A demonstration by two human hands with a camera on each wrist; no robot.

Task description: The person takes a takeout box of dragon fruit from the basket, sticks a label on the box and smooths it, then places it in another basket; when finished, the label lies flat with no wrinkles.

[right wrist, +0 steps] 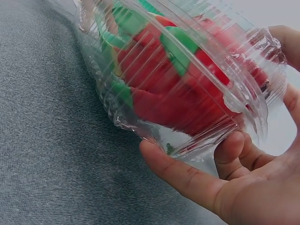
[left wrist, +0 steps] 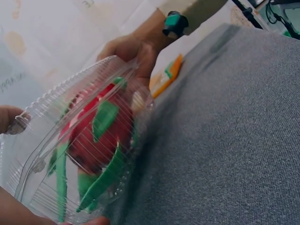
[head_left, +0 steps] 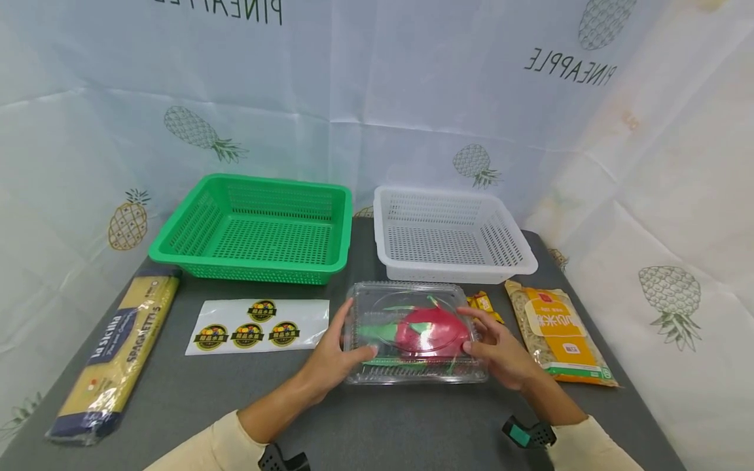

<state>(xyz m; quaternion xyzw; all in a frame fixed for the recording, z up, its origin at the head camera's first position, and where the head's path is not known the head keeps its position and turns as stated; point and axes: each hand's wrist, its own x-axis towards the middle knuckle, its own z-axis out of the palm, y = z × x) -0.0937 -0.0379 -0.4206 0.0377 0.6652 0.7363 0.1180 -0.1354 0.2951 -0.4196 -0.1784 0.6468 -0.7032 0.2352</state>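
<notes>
The ribbed box is clear, glossy plastic; the red fruit inside looks smooth; the green basket and white basket are perforated plastic; the spaghetti pack is shiny film; the sticker sheet resembles smooth paper; the worktop wears matt, woven-looking cloth.

Head view looks forward and down; close wrist views share the clear box.

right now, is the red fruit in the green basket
No, the red fruit is inside the clear box that the left hand and right hand hold.
</notes>
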